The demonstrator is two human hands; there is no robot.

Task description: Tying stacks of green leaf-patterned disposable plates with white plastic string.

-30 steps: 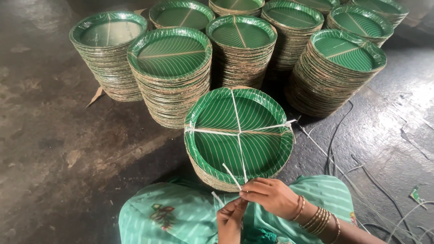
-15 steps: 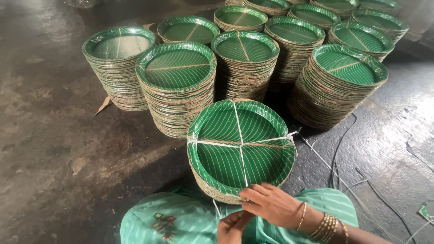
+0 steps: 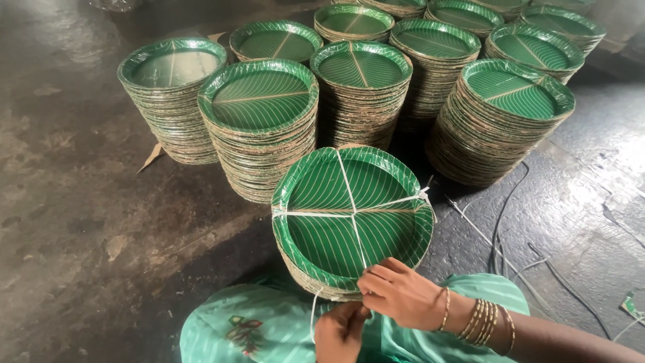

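Dark concrete floor [image 3: 80, 222]: right hand [image 3: 403, 296] and left hand [image 3: 342, 331] pinch white string [image 3: 349, 195], cinching the stack of green leaf-patterned paper plates [image 3: 353, 222] tight.

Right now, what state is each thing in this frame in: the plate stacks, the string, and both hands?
Tied plate stack: bound crosswise with white string, tilted toward the person.
White string: taut over the top plate, ends gathered at the near rim.
Loose plate stacks: upright, untied, standing close together on the floor.
Right hand: fingers pinching the string at the stack's near rim.
Left hand: closed on the string end below.
Loose strings on floor: lying slack.
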